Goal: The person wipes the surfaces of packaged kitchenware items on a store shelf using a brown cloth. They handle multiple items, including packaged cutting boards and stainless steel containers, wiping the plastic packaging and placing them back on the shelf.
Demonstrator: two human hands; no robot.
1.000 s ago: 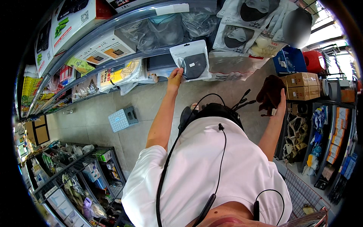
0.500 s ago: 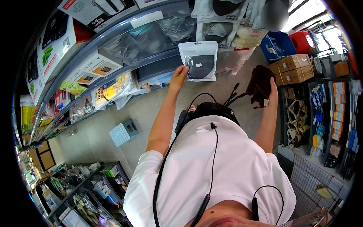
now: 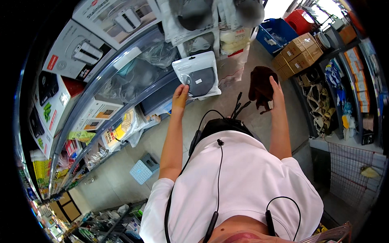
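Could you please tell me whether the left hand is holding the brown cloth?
No, the left hand holds the pouch by its edge, while the brown cloth is in the right hand.

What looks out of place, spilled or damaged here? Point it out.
A small clear object on the floor, left of the light blue step stool, looks odd: it may have been dropped, though it's too small to identify. No spill shows, and the pouch in the left hand looks undamaged.
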